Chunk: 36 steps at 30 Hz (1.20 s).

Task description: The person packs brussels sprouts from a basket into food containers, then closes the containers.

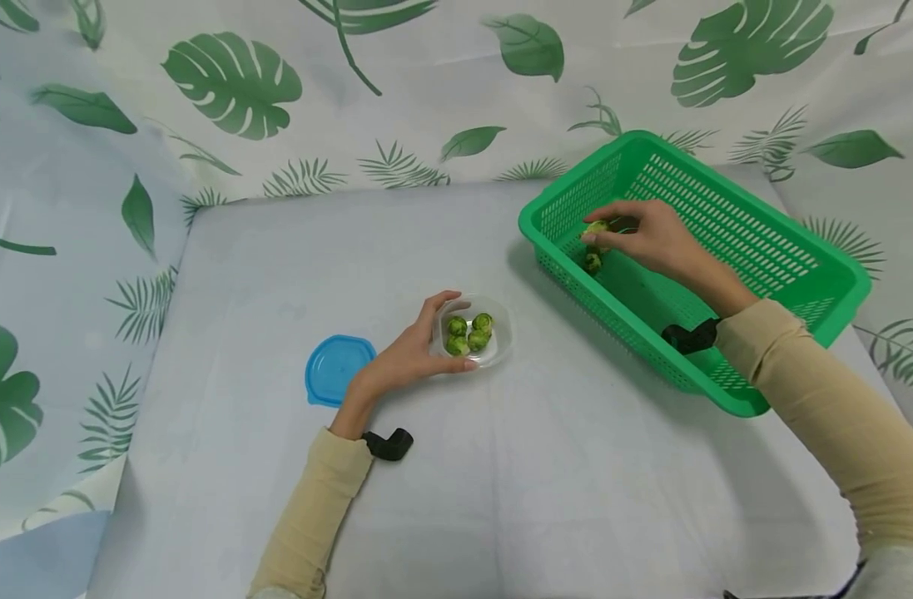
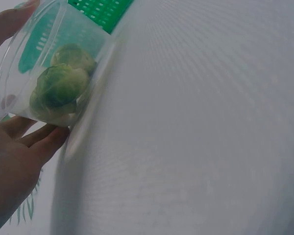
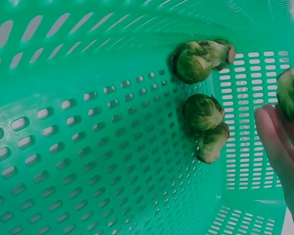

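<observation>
My left hand (image 1: 404, 359) grips a small clear plastic container (image 1: 503, 337) from its left side, thumb at the near edge and fingers round the far edge. Several green Brussels sprouts (image 1: 457, 326) lie inside; through the wall in the left wrist view, two sprouts (image 2: 59, 88) show. Over the left end of a green slotted basket (image 1: 651, 358), my right hand (image 1: 662, 241) pinches one Brussels sprout (image 3: 290, 95) between thumb and fingers. Several other sprouts (image 3: 204, 113) rest in the basket below it, by the end wall.
A blue lid (image 1: 339, 368) lies on the white-covered table (image 1: 426, 499), left of the container and close to my left wrist. The basket stands at an angle at the right, its raised rim (image 1: 771, 204) all round. A leaf-printed cloth (image 1: 441, 83) hangs behind the table.
</observation>
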Each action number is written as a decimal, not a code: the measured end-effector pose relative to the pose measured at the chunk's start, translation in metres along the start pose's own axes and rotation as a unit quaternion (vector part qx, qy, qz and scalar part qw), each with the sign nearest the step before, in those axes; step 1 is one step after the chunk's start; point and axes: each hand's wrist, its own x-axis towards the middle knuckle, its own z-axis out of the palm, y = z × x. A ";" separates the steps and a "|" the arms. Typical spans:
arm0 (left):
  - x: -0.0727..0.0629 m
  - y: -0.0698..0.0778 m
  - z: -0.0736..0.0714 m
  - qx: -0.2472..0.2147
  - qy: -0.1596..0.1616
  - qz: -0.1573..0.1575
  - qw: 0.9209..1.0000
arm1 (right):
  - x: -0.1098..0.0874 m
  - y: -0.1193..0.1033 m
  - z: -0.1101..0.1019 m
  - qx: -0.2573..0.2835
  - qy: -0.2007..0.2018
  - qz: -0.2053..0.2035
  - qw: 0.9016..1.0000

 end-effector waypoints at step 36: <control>-0.001 -0.001 0.001 0.000 0.002 -0.003 1.000 | -0.014 -0.014 -0.006 0.063 0.011 -0.025 0.998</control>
